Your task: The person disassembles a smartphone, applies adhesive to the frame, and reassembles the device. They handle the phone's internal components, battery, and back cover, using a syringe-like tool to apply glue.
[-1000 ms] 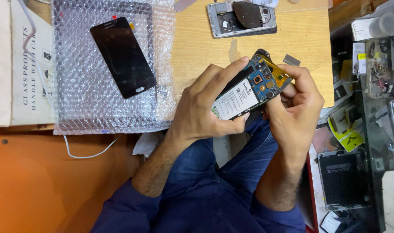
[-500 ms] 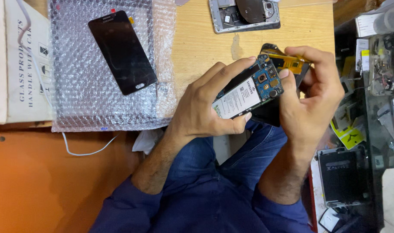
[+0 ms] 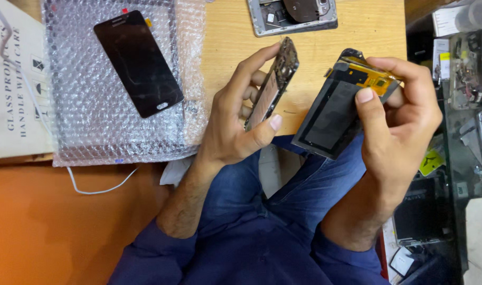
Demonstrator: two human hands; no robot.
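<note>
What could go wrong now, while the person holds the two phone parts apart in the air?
1. The right hand pinches the detached display panel only near its top edge, above the lap; it might slip and fall.
2. The thumb presses close to the yellow flex cable, which could crease or tear.
3. The left hand holds the phone frame edge-on between fingertips and thumb, so that grip looks light too.

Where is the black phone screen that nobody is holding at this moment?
In the head view, upper left: the black phone screen lies flat on the bubble wrap sheet on the wooden table, beyond the left hand.
</note>
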